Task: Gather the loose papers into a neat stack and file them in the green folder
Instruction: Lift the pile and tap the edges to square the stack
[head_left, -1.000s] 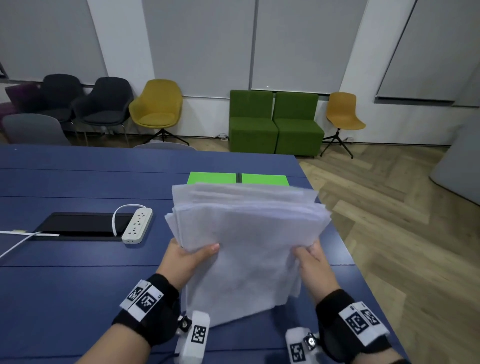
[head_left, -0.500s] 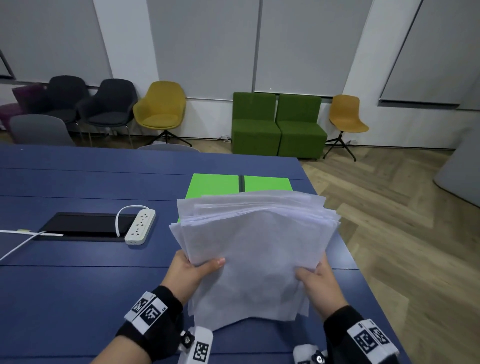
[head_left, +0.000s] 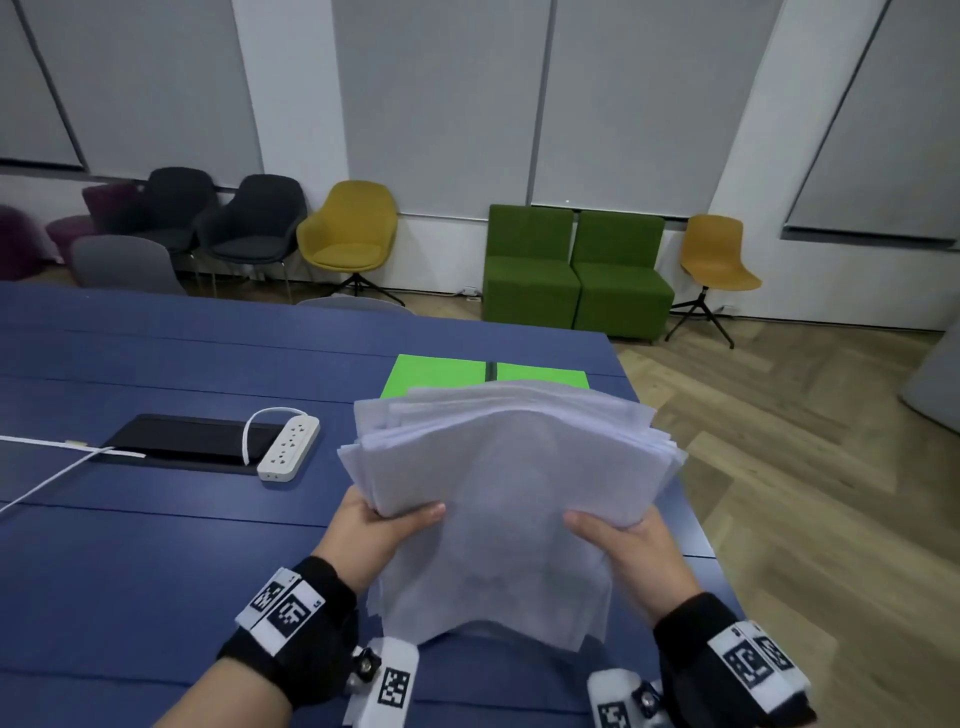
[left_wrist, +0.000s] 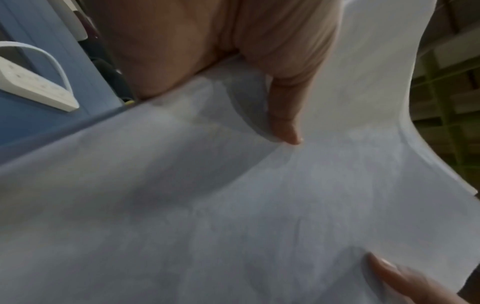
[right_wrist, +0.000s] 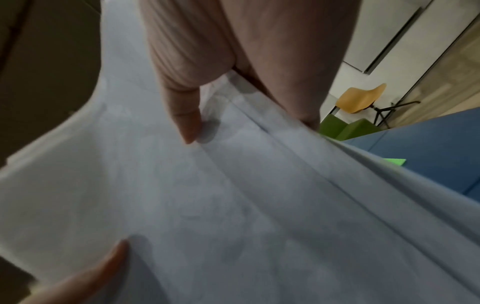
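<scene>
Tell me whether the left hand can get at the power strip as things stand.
Probably not yet: the left hand grips the paper stack together with the right hand. The path to the power strip looks clear.

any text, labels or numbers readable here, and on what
No readable words or numbers anywhere.
Wrist band tags: square black-and-white code patterns only; a small character at the edge is too small to read.
Papers: faint marks, too blurred to read.
Power strip: no legible label.
</scene>
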